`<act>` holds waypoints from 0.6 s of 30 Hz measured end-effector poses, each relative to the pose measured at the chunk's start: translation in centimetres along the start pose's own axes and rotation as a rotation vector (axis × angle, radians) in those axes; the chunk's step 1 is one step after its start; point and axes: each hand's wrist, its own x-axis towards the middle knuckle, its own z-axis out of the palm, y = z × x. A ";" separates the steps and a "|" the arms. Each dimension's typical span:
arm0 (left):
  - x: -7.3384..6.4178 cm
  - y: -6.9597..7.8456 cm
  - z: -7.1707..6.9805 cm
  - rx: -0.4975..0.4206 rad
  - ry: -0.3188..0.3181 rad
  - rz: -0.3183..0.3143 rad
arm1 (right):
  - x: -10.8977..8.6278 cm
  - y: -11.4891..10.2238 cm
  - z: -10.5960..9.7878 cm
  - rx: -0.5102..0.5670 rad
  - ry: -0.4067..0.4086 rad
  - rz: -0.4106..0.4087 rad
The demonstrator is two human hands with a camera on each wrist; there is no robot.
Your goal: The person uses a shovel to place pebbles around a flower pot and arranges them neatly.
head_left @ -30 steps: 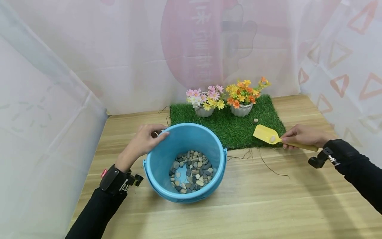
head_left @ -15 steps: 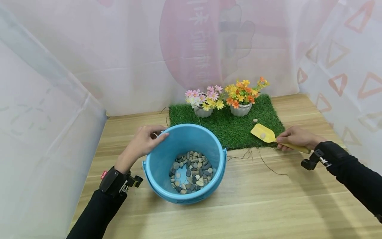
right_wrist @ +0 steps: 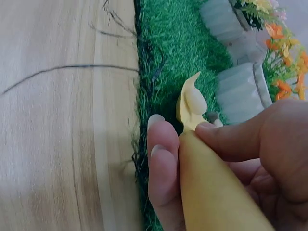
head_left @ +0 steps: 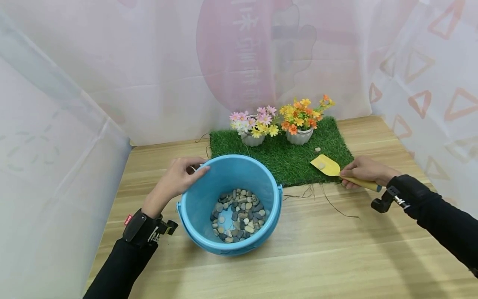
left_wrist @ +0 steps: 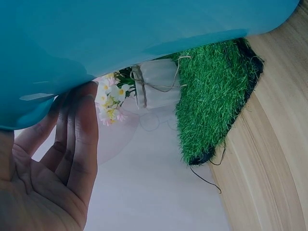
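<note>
A blue bucket (head_left: 231, 174) stands on the table with many grey and tan pebbles (head_left: 249, 216) over its bottom. My left hand (head_left: 175, 180) grips the bucket's left rim, thumb on top and fingers outside. In the left wrist view those fingers (left_wrist: 83, 139) lie against the blue wall. Over the right edge of the artificial grass mat (head_left: 295, 166), my right hand (head_left: 367, 171) holds a small yellow shovel (head_left: 330, 167) by its handle. One pale pebble (head_left: 322, 165) lies in the scoop. Another pebble (head_left: 318, 149) rests on the grass just behind it.
Two flower pots stand on the back of the mat: pink and yellow flowers (head_left: 257, 122) in one, orange and yellow flowers (head_left: 302, 114) in the other. Loose dark threads (head_left: 337, 209) trail from the mat's front edge. White printed sheets (head_left: 164, 70) enclose the wooden table.
My right hand has moved left with the shovel over the mat. The pebble in the scoop has slid from near the handle toward the tip. My left hand stays on the bucket rim.
</note>
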 end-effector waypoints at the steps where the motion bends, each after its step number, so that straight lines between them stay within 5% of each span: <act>1: 0.0 0.0 0.0 0.002 0.001 0.000 | 0.0 -0.1 0.1 -0.005 -0.001 0.000; 18: -0.1 0.0 0.0 0.006 0.009 0.000 | 0.3 -0.4 0.4 -0.033 0.001 0.015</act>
